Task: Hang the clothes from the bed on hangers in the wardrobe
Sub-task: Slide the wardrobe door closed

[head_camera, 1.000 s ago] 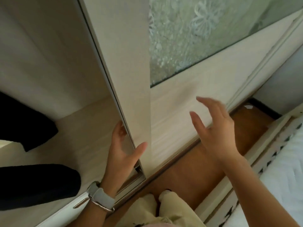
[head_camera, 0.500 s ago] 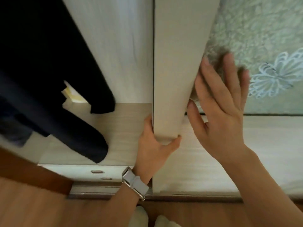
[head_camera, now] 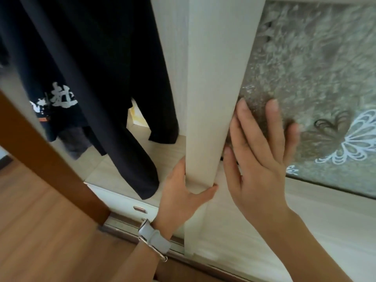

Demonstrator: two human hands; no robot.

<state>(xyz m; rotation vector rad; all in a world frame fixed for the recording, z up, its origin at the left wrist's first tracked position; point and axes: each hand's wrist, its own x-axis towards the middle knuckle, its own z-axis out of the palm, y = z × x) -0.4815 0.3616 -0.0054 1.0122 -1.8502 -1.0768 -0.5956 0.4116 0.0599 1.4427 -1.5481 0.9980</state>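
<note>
The wardrobe's pale sliding door (head_camera: 215, 82) stands in the middle, its edge toward me. My left hand (head_camera: 183, 192) grips that edge low down, fingers behind it and thumb in front. My right hand (head_camera: 260, 155) lies flat with spread fingers on the door's frosted glass panel (head_camera: 317, 74). Left of the door the wardrobe is open, and dark garments (head_camera: 97, 64) hang inside, one with white printed characters (head_camera: 61, 97). The bed and hangers are out of view.
A brown wooden frame (head_camera: 40, 153) runs diagonally at the left. The wardrobe's pale floor board (head_camera: 114, 169) and a drawer front with a metal handle (head_camera: 140, 209) lie below the clothes. The door track (head_camera: 126, 224) meets the wooden floor (head_camera: 40, 231).
My view swung left and up to face the open wardrobe. My right hand moved from mid-air onto the glass panel. My left hand stayed on the door's edge.
</note>
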